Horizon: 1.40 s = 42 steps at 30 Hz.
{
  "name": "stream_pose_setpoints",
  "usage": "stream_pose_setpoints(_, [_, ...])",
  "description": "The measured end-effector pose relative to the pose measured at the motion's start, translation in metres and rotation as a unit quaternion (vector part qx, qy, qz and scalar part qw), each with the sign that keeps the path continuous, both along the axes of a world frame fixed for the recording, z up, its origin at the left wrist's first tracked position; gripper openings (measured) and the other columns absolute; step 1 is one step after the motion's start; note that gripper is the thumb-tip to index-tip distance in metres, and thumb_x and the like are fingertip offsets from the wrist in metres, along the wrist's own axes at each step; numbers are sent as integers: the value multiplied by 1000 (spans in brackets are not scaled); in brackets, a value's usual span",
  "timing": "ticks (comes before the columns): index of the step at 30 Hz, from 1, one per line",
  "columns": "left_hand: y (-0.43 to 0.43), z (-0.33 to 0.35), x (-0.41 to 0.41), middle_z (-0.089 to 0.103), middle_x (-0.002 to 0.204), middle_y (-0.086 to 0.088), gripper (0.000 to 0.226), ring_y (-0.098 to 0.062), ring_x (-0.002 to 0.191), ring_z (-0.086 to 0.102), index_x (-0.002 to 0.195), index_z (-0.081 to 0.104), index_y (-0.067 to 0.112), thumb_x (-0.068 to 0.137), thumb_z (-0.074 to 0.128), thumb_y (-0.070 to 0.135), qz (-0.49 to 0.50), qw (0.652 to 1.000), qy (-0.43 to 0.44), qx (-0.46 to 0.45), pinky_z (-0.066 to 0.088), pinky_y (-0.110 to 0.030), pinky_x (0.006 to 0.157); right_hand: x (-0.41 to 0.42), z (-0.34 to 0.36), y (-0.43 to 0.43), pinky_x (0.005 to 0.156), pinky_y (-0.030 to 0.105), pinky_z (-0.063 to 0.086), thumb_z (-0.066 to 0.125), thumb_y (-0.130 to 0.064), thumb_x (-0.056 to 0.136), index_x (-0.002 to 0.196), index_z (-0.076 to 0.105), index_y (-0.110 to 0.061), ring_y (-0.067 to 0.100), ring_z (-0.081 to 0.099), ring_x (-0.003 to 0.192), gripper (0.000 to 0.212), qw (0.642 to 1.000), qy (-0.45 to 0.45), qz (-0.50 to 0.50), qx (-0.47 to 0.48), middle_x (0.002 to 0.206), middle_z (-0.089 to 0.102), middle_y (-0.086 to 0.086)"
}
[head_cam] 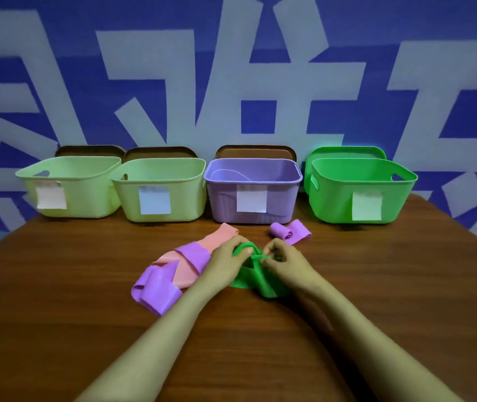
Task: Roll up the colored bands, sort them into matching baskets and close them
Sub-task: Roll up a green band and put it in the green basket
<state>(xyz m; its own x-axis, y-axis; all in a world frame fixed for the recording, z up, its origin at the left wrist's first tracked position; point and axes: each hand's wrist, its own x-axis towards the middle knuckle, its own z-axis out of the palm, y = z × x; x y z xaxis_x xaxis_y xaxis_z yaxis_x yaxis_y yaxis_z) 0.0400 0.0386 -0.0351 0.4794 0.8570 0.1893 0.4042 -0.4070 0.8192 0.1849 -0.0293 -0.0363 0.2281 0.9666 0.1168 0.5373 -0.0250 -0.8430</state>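
**Both hands grasp the green band**

The left hand [227, 255] and right hand [285, 261] pinch the far end of the green band [246, 278], whose rest lies on the table [376, 300] between the wrists. Left of the grip, a pink band [225, 232] and a purple band [159, 288] overlap. Just beyond the right hand sits a half-rolled purple band [288, 232]. Farther back stand two yellow baskets [86, 198], a purple basket [222, 204] and a green basket [333, 198], all open.

I take this for a staged recording room: a wooden table [57, 300] set against a blue wall [356, 30] of huge pale lettering, paper-labelled baskets [222, 207] lining the table's far edge.
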Motion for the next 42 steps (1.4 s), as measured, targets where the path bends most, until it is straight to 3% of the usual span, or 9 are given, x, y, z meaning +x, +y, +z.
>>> stream_pose_setpoints(5, [-29,64,-18,59,66,-2,15,-9,47,52,82,57,15,95,53,11,-22,988,-151,-23,44,-26,58,-5,64,-37,72,27,45,54,6,86,81,62,-17,17,56,76,25,961,252,-61,100,81,61,5])
stream_pose_setpoints(11, [-41,136,-20,67,67,2,8,-8,41,51,91,58,14,94,54,8,-80,922,-350,-143,47,-33,65,-3,142,-68,45,15,41,43,10,90,80,58,-12,4,53,51,28,939,284,-4,193,59,60,-6])
stream_pose_setpoints(16, [-51,170,-9,66,80,-4,13,-9,50,56,91,62,10,96,50,10,-152,910,-361,-140,51,-21,53,-1,165,-64,56,18,48,45,4,90,91,58,-10,10,61,71,19,910,353,44,211,88,62,5])
stream_pose_setpoints(19, [-48,175,0,63,70,-4,21,-10,52,54,84,62,7,97,51,18,-133,942,-302,-63,49,-20,56,4,161,-52,68,19,52,64,-12,87,118,56,-15,11,63,93,32,942,270,50,192,110,63,4])
stream_pose_setpoints(22, [-35,180,3,46,59,-7,34,-8,40,42,89,63,2,96,52,33,-69,965,-253,-14,43,-20,51,7,164,-45,61,13,49,66,-5,86,114,61,-6,4,64,75,28,961,192,43,194,92,67,-1])
stream_pose_setpoints(27, [-16,179,-1,37,57,-3,36,-4,34,32,83,59,9,95,52,42,-37,986,-164,-1,28,-13,37,22,173,-35,70,28,54,61,-15,85,95,68,-6,12,64,66,15,933,283,112,192,81,70,4])
stream_pose_setpoints(33, [-3,155,5,67,85,-5,41,-13,79,60,90,66,-1,99,46,34,-77,986,-147,-7,50,-30,79,21,175,-27,68,25,56,54,-12,90,112,64,-4,13,69,74,26,921,325,174,129,94,73,7])
stream_pose_setpoints(38, [-7,155,6,60,70,1,26,-16,70,52,76,65,18,95,53,31,-100,964,-221,-105,40,-28,65,24,176,-27,71,28,56,63,1,80,115,63,-6,16,68,84,36,921,319,191,117,101,71,6])
stream_pose_setpoints(42, [0,161,-7,67,86,-8,12,-17,83,58,78,70,13,83,71,24,-88,949,-289,-89,44,-32,83,31,180,-33,61,22,51,63,3,83,92,65,-13,13,66,76,18,967,197,115,115,86,70,1])
